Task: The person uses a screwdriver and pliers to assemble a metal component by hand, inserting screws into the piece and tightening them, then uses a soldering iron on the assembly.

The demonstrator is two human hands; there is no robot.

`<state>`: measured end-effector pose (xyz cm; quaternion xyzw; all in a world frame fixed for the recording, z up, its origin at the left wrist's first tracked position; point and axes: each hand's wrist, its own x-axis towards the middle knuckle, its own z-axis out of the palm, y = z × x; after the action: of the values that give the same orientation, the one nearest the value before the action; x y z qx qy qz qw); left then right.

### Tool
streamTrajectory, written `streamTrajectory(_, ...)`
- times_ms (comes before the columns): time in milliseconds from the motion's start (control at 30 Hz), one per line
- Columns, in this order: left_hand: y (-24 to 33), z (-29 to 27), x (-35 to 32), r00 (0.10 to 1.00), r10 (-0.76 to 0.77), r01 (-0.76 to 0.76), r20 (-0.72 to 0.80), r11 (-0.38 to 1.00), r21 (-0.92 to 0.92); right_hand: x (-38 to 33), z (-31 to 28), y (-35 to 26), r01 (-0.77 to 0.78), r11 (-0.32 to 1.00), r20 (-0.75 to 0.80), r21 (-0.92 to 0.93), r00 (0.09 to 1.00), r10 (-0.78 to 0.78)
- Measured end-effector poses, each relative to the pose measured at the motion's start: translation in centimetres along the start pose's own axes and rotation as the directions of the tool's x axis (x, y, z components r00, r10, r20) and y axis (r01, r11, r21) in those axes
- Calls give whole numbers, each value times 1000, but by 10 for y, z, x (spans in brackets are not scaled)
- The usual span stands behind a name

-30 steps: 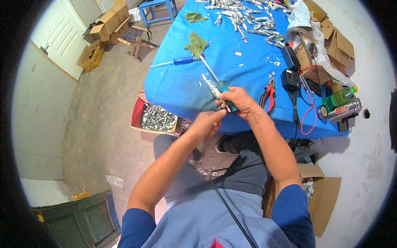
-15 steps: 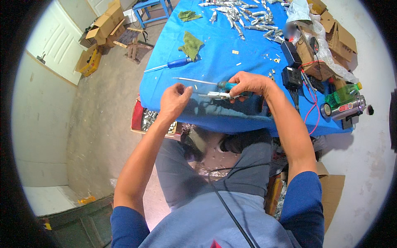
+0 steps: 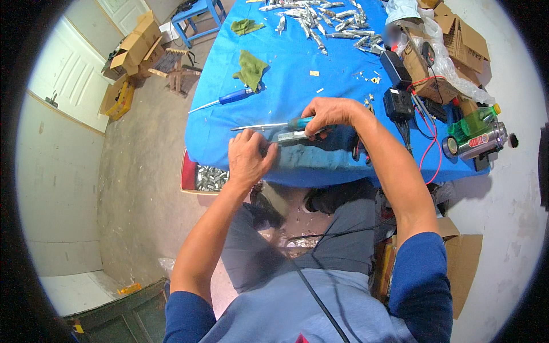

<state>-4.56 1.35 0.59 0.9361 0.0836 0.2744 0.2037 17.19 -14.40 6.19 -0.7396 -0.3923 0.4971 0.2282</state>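
Observation:
My right hand point(image 3: 331, 116) grips a screwdriver point(image 3: 299, 123) by its teal handle, the metal shaft pointing left over the blue cloth. That same hand also holds a narrow silvery metal part point(image 3: 292, 136) just below the handle. My left hand point(image 3: 249, 155) is beside the part's left end and under the screwdriver's shaft. Its fingers are curled together with the back of the hand up; whatever they hold is hidden. Farther left on the cloth lies a second screwdriver point(image 3: 235, 96) with a blue handle.
Similar silvery parts point(image 3: 314, 23) are heaped at the table's far side. Green rags point(image 3: 250, 70) lie on the blue cloth point(image 3: 286, 74). Black adapters point(image 3: 397, 104), cables, a green bottle point(image 3: 466, 127) and a metal flask point(image 3: 477, 142) line the right. A box of small metal pieces point(image 3: 211, 178) stands below the left edge.
My left hand has turned back-up and moved slightly right and down, its fingers now by the silvery part. My right hand has shifted slightly left, still holding the screwdriver and part.

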Motion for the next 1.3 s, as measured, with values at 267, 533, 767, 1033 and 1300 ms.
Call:
streamTrajectory(267,-9,-15,16,975,-59,71,214,996,-48,11,-7,1,-45,995,126,92,992,33)
streamTrajectory(533,-4,-11,14,987,25,-24,156,1000,-13,14,-3,-7,-125,974,110,188,988,105)
streamTrajectory(767,-6,0,6,988,24,-20,152,999,-28,-28,-10,-3,-19,961,-598,-277,786,-157)
streamTrajectory(1033,-7,2,-2,997,51,-47,53,996,-69,-169,92,18,179,984,-660,15,741,-125)
streamTrajectory(1300,-7,6,-1,997,50,-47,53,998,-48,-177,143,29,211,975,-756,-68,627,-188)
